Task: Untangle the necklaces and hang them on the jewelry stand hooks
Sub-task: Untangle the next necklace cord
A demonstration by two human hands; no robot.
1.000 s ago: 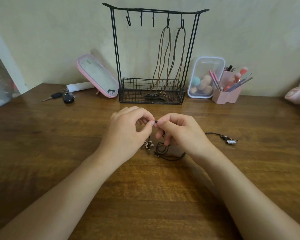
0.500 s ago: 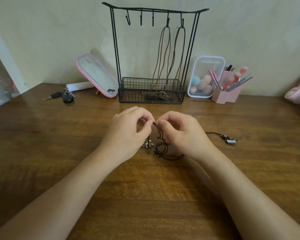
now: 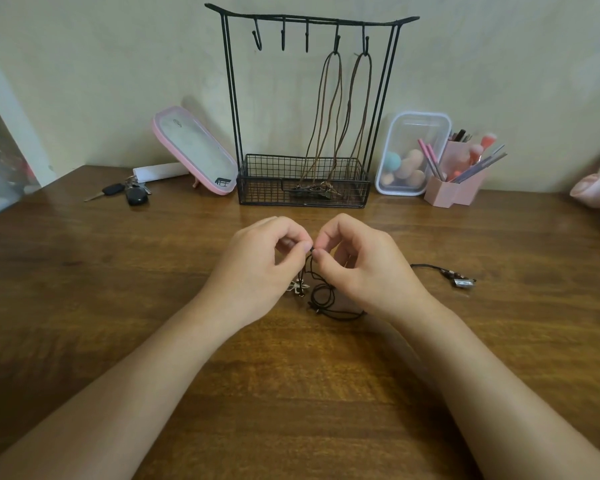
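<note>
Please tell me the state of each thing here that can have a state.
Left hand, pinches the black cords.
Right hand, pinches the same cords.
Black cords, tangled, partly lying on the table.
Brown necklaces, hanging on the two right hooks.
Other three hooks, free.
Pink mirror, tilted back.
</note>
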